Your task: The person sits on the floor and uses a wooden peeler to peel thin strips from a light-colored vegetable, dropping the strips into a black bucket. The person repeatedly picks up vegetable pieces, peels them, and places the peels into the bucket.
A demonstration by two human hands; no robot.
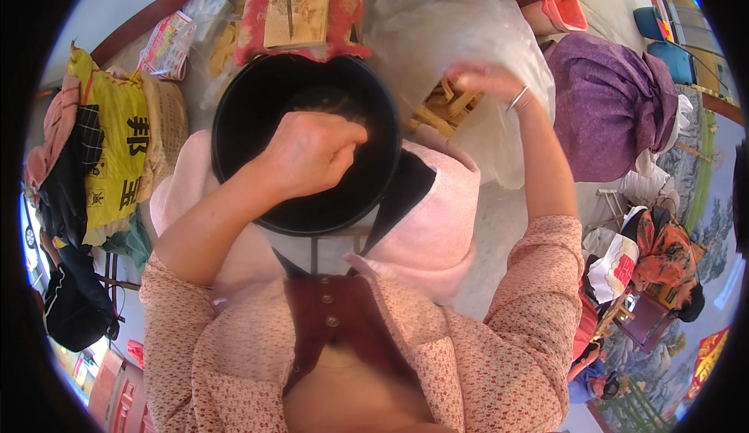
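Note:
A round black bucket (304, 213) stands between my knees, with small blurred bits at its bottom. Above its middle is my left hand (316, 152), its fingers curled; whether it grips something is hidden. My right hand (485, 82), with a bracelet at the wrist, is blurred at the mouth of a large clear plastic bag (445, 17). Flat yellowish-brown pieces (447, 108) lie in that bag beside my fingertips; whether I hold one cannot be told. Beyond the bucket, a grooved wooden board (298, 11) rests on a worn red cloth (248, 29).
Pink cloth (436, 216) covers my legs. At the left are a yellow woven sack (117, 146) and a clear bag of pieces (222, 47). A purple cloth-covered bundle (608, 105) and a red container (564, 11) stand right. Other people sit at the far right.

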